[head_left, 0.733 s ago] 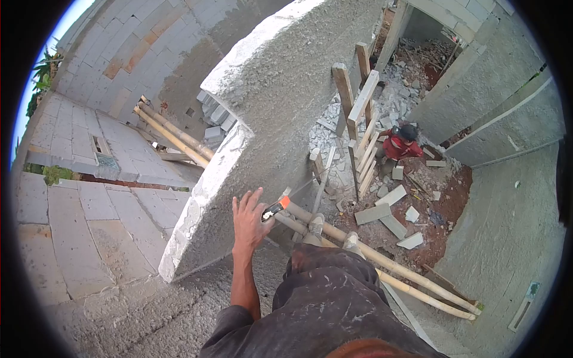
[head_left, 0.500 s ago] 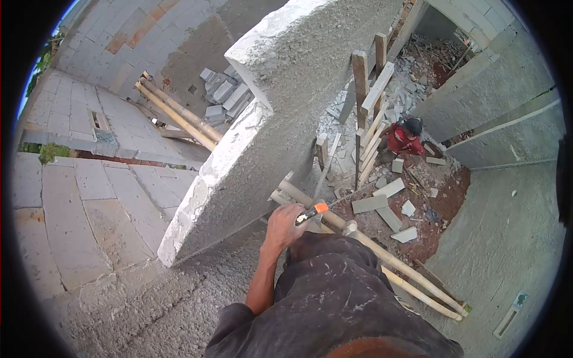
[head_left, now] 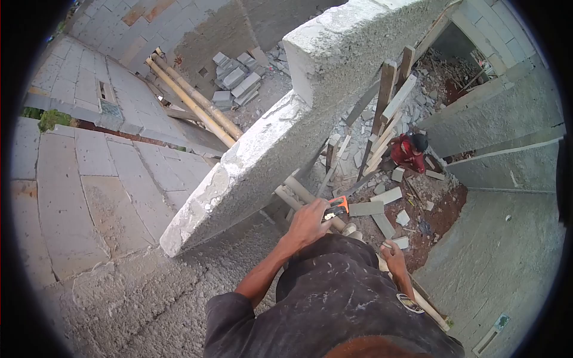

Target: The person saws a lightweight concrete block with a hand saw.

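My left hand [head_left: 307, 224] is closed around an orange and black tape measure [head_left: 338, 206], in front of my dark shirt and beside the plastered wall with a rough white top [head_left: 256, 140]. To the right, my right hand [head_left: 393, 256] is raised near my waist with its fingers curled. A small pale thing shows at its fingertips, too small to name. Bamboo poles [head_left: 295, 190] pass beneath both hands.
Far below, a person in red [head_left: 408, 152] crouches among rubble and loose blocks [head_left: 389, 196]. Upright wooden boards [head_left: 385, 89] stand beside the wall. More bamboo poles [head_left: 194, 98] and stacked grey blocks [head_left: 239, 77] lie beyond it.
My left hand has moved right with the tape measure, which now shows more of its orange case. My right hand has come into view. The camera view has shifted.
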The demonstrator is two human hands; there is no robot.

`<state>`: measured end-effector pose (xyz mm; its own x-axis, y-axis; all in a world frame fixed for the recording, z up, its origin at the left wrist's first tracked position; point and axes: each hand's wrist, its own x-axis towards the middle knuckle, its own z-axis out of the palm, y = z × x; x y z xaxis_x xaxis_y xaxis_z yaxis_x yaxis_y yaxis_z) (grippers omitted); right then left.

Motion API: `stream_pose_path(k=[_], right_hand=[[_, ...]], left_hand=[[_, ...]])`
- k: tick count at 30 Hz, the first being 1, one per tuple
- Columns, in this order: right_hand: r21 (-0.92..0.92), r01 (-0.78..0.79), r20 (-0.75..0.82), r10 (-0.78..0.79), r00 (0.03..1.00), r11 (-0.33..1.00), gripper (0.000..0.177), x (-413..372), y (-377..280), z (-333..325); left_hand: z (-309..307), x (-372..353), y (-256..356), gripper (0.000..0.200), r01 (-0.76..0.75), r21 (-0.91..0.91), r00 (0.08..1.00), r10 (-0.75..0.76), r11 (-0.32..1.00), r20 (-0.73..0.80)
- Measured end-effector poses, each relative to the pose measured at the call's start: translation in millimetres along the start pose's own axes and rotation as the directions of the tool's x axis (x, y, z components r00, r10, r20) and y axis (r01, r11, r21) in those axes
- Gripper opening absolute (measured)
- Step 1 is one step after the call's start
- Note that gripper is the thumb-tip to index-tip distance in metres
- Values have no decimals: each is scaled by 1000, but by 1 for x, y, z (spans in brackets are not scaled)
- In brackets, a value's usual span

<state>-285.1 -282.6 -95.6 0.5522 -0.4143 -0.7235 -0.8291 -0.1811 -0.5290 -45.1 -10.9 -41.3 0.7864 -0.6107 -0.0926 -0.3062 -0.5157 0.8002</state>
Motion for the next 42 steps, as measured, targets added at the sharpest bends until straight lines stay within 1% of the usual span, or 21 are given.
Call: stream_pose_path(k=[3, 4, 6, 10, 11, 14, 18, 23, 26, 28, 30, 31, 33, 34, 35, 36, 37, 38, 40, 41, 42], right_hand=[[625, -200, 281, 21, 959, 755, 75, -17, -97, 18], [616, -193, 277, 19, 961, 764, 75, -19, -119, 26], [880, -232, 281, -61, 958, 414, 75, -18, -148, 35], [932, -241, 254, -14, 967, 270, 55, 12, -156, 33], [932, -240, 254, -19, 967, 272, 55, 21, -148, 31], [880, -365, 371, 38, 928, 305, 40, 36, -124, 38], [831, -510, 487, 152, 860, 223, 41, 29, -141, 54], [803, -507, 509, 81, 857, 312, 37, 42, -133, 78], [817, -428, 453, 30, 891, 386, 35, 62, -95, 86], [832, -416, 423, 65, 904, 368, 34, 70, -87, 74], [856, -373, 335, 166, 927, 358, 31, 59, -109, 67], [852, -379, 335, 181, 925, 361, 31, 68, -96, 61], [848, -488, 515, -105, 851, 208, 23, 83, -72, 43], [899, -407, 374, 201, 905, 163, 15, 86, -69, 43], [912, -392, 351, 265, 898, 119, 10, 79, -87, 44], [886, -431, 392, 222, 893, 170, 10, 82, -84, 40], [860, -462, 431, 174, 885, 218, 11, 85, -79, 37], [871, -451, 419, 187, 889, 194, 11, 84, -78, 37], [697, -454, 401, 223, 889, 556, 14, 83, -78, 41], [721, -448, 388, 229, 893, 529, 14, 76, -83, 45], [424, -395, 285, 293, 912, 815, 18, 63, -93, 48]], left_hand=[[14, 22, 21, 35, -68, -3, 997, 67, 998, -36], [21, 28, 27, 36, -109, 19, 993, 110, 994, -49], [42, 36, 38, 30, -173, 106, 980, 182, 979, -80], [77, 24, 45, 23, -273, 177, 951, 293, 946, -101], [77, 20, 43, 23, -274, 180, 950, 295, 945, -105], [66, 15, 27, 26, -296, 188, 947, 261, 936, 189], [64, 5, 7, 26, -316, 188, 939, 278, 930, 203], [66, 4, 0, 26, -287, 312, 915, 162, 906, 371], [70, 4, -10, 29, -320, 159, 920, 266, 934, 287], [14, 10, 22, 28, -467, 23, 884, 467, 884, -13], [-64, 12, 53, 29, -494, 40, 835, 486, 869, -257], [-98, 6, 59, 30, -432, 79, 821, 428, 898, -377], [-146, -6, 43, 34, -228, 224, 712, 319, 948, -625], [-162, -11, 23, 36, -29, 296, 668, 239, 955, -705], [-174, -13, 4, 38, 163, 307, 647, 133, 938, -751], [-180, -14, -13, 41, 342, 312, 609, 44, 886, -792], [-177, -17, -31, 41, 326, 312, 631, 41, 892, -775], [-170, -17, -51, 47, 448, 379, 720, -76, 810, -689], [-169, -9, -65, 53, 508, 482, 797, -177, 714, -578], [-169, -8, -66, 58, 509, 467, 794, -184, 723, -580], [-168, -8, -66, 64, 513, 449, 790, -197, 731, -581]])
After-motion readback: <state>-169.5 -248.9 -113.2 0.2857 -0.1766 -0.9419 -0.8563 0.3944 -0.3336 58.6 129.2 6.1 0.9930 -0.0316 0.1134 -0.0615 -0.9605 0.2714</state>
